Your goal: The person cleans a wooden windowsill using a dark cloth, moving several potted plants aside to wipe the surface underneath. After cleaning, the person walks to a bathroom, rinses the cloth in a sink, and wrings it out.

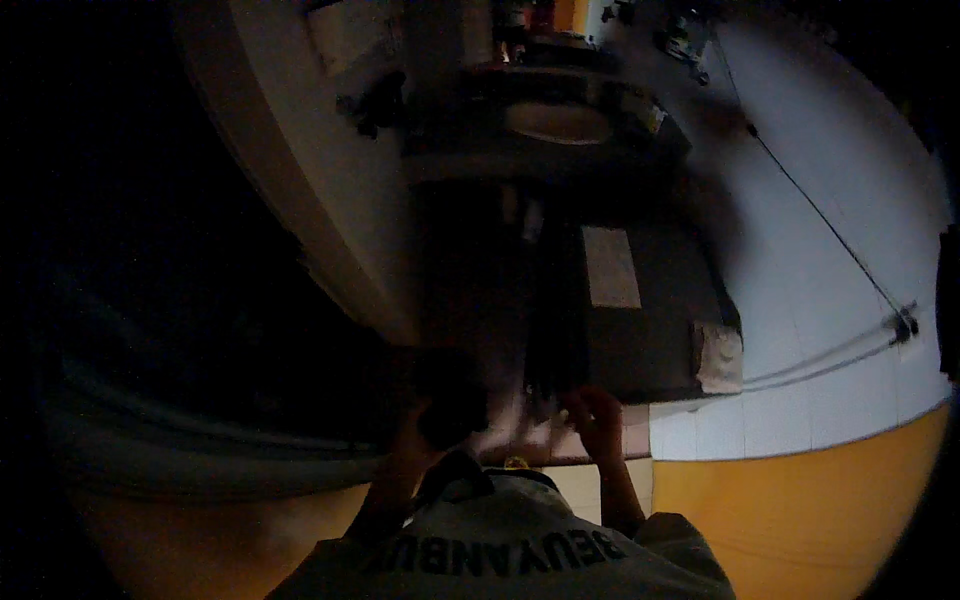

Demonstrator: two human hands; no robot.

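The view is very dark. My left hand (416, 435) is raised in front of my chest at the lower middle, against a dark, bulky object (454, 397) whose kind I cannot make out; its fingers are lost in shadow. To the right, my right hand (596, 420) is raised with bent fingers just below the near edge of a dark surface. Whether something thin lies between its fingertips is too blurred to tell. My grey shirt (510, 517) bears dark lettering.
A pale sheet (612, 268) lies on a dark surface (637, 345), with a light packet or cloth (718, 358) at its right corner. An oval basin-like shape (559, 122) is farther off. A cord (814, 206) runs along the pale wall (847, 262) at right.
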